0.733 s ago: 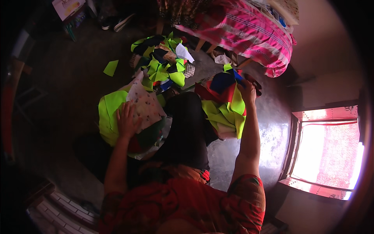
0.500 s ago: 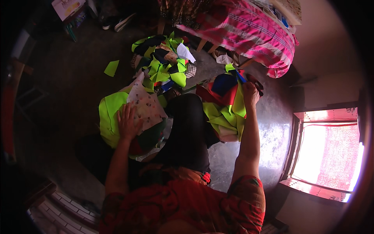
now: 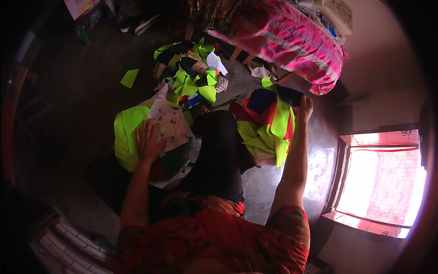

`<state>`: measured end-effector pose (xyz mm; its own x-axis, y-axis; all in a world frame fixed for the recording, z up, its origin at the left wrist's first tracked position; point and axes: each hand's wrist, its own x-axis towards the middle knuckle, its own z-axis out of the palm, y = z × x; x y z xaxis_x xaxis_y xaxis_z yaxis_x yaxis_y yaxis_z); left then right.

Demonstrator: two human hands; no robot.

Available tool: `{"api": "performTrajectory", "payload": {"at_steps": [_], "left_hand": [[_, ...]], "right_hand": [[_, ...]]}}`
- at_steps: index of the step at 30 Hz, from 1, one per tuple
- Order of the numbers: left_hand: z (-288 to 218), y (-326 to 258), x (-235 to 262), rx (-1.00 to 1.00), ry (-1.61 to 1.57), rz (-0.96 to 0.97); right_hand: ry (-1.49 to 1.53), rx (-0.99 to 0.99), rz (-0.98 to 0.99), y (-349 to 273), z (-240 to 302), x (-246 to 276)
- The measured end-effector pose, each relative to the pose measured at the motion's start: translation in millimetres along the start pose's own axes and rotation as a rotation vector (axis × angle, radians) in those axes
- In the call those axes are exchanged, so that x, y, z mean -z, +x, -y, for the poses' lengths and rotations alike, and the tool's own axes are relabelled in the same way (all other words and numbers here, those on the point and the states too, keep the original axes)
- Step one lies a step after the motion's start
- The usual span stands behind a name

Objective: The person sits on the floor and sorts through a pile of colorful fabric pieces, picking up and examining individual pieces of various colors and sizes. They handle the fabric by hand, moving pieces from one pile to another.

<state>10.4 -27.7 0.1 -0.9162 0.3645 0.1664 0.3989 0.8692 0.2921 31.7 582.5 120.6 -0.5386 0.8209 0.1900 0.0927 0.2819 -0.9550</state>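
Observation:
My left hand (image 3: 147,140) lies flat, fingers spread, on a white patterned cloth piece (image 3: 171,123) that rests over a neon yellow-green fabric (image 3: 124,132) on my lap. My right hand (image 3: 305,108) is stretched out at the far right edge of a pile of neon yellow, red and dark blue cloth pieces (image 3: 267,123). Its fingers touch the pile's edge; whether they grip a piece I cannot tell. My black-clad leg (image 3: 219,150) lies between the two heaps.
A bigger heap of neon yellow, black and white scraps (image 3: 189,75) lies further ahead, with one loose yellow piece (image 3: 129,78) on the dark floor. A bed with a pink striped cover (image 3: 285,34) stands at the upper right. A bright doorway (image 3: 383,178) is at the right.
My right hand has slid to the right, off the top of the red and yellow pile to its far edge. My left hand stays on the patterned piece.

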Motion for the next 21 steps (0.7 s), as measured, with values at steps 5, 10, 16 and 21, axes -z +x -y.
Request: {"api": "performTrajectory", "payload": {"at_steps": [5,10,16,21], "left_hand": [[-2.3,4.6,-3.2,-0.018,-0.019,-0.010],[-1.3,0.9,3.4,0.020,-0.033,0.018],[6.1,1.5,-2.5,0.001,-0.087,0.039],[6.1,-1.0,3.1,0.012,-0.206,-0.009]], "right_hand": [[0.101,0.189,-0.168,4.3,33.9,8.4],[-0.210,0.235,-0.122,-63.7,156.4,-42.5],[-0.206,0.438,0.213,-136.1,202.1,-91.0],[-0.006,0.211,0.658,-203.9,164.8,-142.9]]}}
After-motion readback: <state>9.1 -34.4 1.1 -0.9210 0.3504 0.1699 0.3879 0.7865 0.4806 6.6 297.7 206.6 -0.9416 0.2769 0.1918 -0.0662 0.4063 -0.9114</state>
